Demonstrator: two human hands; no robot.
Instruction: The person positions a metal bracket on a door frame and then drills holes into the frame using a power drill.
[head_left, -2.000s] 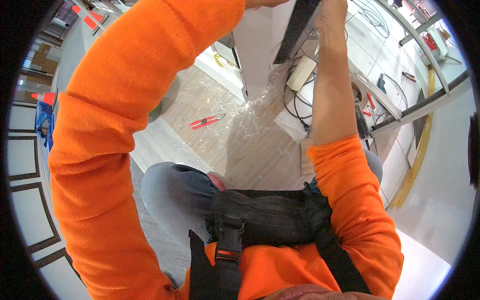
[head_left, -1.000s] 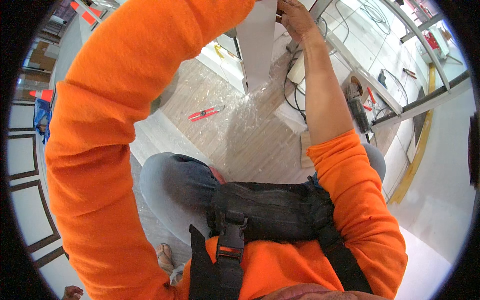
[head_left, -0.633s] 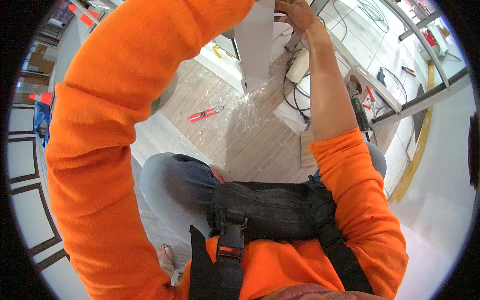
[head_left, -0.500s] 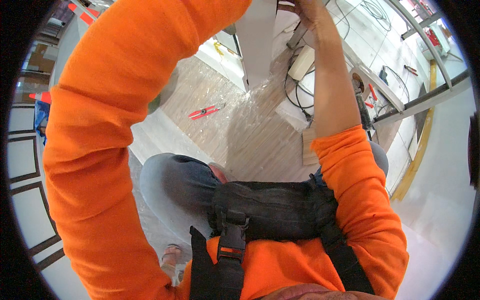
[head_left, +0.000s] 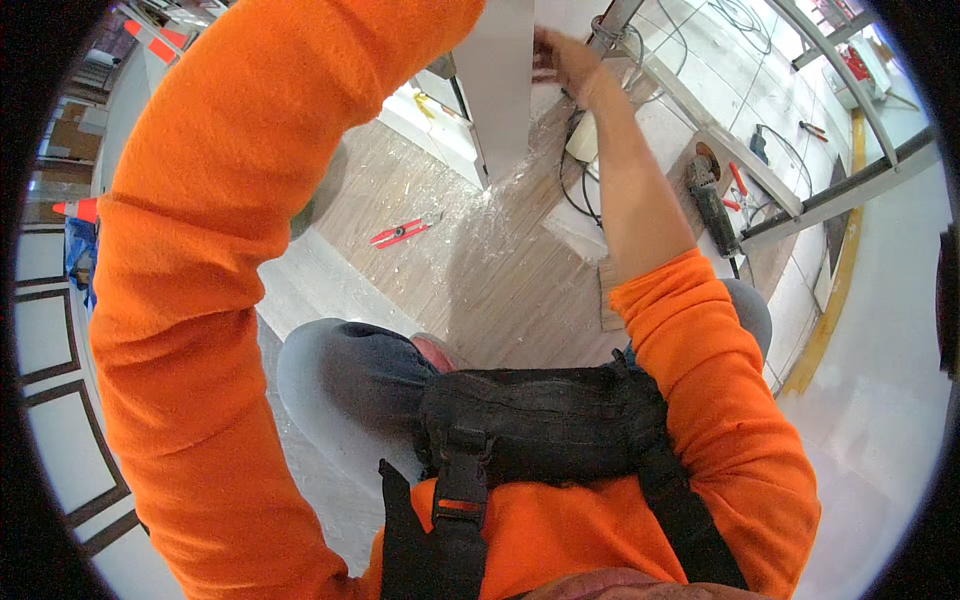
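A white panel is at top centre. The right hand, blurred, is at its right edge, grip unclear; the left hand is out of view. A red cutter lies on the floor.

Bright | soft shadow on floor | right hand blurred | edges bowed
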